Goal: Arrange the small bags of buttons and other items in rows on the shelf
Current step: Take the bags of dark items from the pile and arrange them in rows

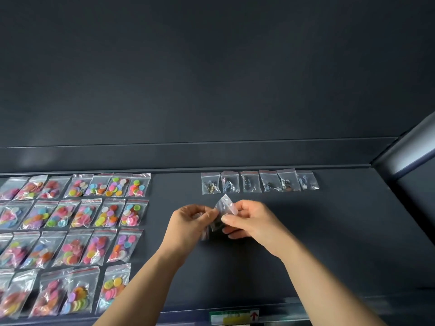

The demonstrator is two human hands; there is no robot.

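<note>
Dark grey shelf (329, 243) fills the view, backed by a plain dark wall. Bags of coloured buttons (70, 231) lie in four tidy rows at the left of the frame, and a shorter row of small bags (259, 182) holding darker bits sits along the back lip at upper centre-right — likely kept apart by kind. At the centre, above the shelf, the left hand (188, 222) grips a small bunch of bags (204, 231) while the right hand (249, 220) pinches one clear bag (224, 203) by its corner, seemingly to peel it off for laying down. Bare shelf opens below and to the right of that short row, bounded by the slanted side post (409, 149) at the right and the front edge with its label (235, 317) at the bottom.
</note>
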